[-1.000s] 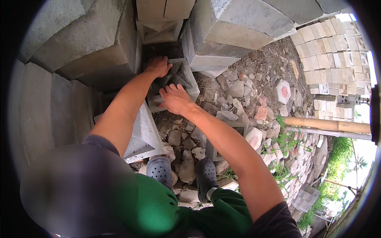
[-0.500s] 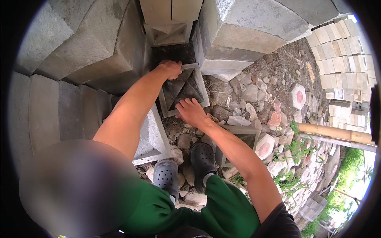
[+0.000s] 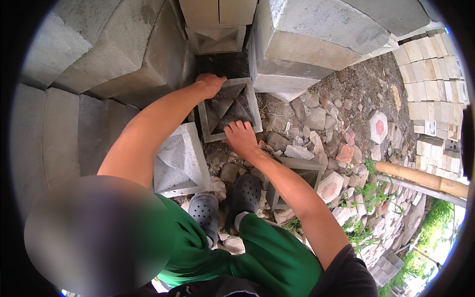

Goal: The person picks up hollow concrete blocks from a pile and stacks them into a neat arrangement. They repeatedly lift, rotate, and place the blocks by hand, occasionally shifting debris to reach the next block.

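Gray stacks rise at 10 and 1 o'clock; the hollow block sits at 12 o'clock; a pale block lies between its 7 and 8 o'clock; 2 shoes stand at 6 o'clock; the left hand grips the hollow block's rim at 11 o'clock, fingertips partly hidden; the right hand holds it at 5 o'clock.

The left hand and wrist hide one corner of the concrete block.
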Demonstrator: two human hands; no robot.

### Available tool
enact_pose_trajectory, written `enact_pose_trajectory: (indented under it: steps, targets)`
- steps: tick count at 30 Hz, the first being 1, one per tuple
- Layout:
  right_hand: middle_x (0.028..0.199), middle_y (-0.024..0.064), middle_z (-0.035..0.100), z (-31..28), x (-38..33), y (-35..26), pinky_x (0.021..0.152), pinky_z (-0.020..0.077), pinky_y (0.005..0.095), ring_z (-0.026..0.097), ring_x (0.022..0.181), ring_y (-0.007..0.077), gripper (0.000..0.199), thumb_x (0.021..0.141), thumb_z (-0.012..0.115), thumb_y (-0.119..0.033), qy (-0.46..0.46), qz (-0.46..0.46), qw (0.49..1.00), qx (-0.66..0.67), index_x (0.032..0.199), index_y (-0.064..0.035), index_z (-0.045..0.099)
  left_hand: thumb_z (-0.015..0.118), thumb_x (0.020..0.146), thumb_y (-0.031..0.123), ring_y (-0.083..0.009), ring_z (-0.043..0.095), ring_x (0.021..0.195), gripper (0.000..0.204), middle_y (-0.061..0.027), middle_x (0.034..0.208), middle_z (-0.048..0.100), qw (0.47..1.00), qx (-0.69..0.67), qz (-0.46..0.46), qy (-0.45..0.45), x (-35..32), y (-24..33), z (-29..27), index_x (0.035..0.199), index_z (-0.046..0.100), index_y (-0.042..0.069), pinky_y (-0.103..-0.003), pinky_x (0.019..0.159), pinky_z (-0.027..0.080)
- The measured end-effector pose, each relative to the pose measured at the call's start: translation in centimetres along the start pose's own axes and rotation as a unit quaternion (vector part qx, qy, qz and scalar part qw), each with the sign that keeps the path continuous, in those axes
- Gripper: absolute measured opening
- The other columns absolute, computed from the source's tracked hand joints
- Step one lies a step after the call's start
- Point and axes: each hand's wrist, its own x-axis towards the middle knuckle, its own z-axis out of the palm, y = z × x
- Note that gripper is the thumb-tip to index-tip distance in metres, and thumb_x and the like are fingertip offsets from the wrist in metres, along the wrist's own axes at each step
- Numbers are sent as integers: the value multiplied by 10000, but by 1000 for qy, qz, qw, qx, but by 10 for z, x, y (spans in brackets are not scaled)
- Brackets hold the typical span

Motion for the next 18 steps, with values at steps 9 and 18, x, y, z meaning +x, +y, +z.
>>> enact_pose_trajectory:
  steps: [9,18]
  targets:
    - [965,45,552,-1,-5,8,807,368,366,512,967,219,178,829,661,-170,-4,-52,998,-35,976,-110,582,636,872,96,-343,641,1125,520,-155,1205,667,997,69,-12,-40,16,8,-8,1374,503,123,-437,930,530]
    - [1044,91,555,-2,-10,-2,877,369,397,502,1031,273,337,825,710,-174,-8,14,1000,13,1121,-37,624,711,848,219,-346,673,1041,439,-180,1071,701,991,-61,-60,100,0,25,24,1224,586,32,-469,876,543]
